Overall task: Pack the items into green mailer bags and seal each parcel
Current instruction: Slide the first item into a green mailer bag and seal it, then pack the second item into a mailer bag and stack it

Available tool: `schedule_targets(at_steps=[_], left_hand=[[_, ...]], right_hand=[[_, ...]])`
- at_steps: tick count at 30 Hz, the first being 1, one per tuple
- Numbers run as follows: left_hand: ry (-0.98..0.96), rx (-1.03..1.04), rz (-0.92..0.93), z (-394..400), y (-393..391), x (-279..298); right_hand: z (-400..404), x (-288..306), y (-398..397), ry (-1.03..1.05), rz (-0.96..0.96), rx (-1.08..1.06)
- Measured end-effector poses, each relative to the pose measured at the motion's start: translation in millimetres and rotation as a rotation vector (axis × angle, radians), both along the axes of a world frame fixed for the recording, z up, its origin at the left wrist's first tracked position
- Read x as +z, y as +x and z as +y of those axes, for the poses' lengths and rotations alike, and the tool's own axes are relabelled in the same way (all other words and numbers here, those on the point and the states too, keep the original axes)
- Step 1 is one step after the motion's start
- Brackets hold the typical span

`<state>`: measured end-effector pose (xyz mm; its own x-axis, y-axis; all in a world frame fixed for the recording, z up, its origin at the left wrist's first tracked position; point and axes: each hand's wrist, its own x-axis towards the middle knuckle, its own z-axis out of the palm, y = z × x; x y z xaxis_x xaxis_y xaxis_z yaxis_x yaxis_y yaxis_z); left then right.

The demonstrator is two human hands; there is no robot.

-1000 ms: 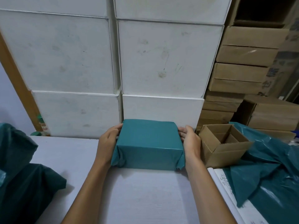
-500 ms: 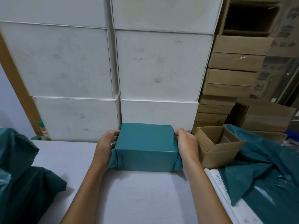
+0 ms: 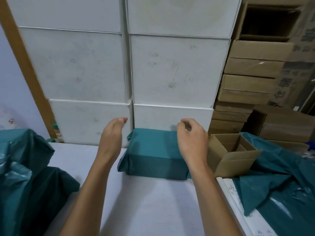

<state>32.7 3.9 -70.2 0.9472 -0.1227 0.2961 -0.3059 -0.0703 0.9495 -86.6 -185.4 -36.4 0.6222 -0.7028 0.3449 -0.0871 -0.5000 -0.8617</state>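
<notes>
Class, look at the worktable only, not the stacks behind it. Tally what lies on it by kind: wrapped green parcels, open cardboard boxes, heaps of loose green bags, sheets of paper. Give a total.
Wrapped parcel: 1
Open box: 1
Bag heaps: 2, left heap, right heap
Paper: at least 1, partly covered
Total: 5

A teal-green plastic-wrapped box parcel (image 3: 156, 153) sits on the pale grey-white counter (image 3: 150, 205). At 3 o'clock of it stands a plain brown open cardboard box (image 3: 230, 159); at 12 o'clock, scuffed white stacked cartons (image 3: 177, 70).
</notes>
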Motion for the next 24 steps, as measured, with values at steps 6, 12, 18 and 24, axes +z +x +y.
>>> schedule_targets(at_steps=[6,12,18,24], left_hand=[[0.015,0.014,-0.071,24,-53,40],[0.013,0.166,-0.073,105,-109,50],[-0.132,0.253,-0.103,177,-160,63],[-0.122,0.284,-0.188,219,-172,84]], right_hand=[[78,3,1,0.070,-0.052,0.308],[145,-15,-8,0.086,0.042,0.495],[200,-25,-12,0.128,0.111,0.586],[231,-23,-17,0.167,0.143,0.638]])
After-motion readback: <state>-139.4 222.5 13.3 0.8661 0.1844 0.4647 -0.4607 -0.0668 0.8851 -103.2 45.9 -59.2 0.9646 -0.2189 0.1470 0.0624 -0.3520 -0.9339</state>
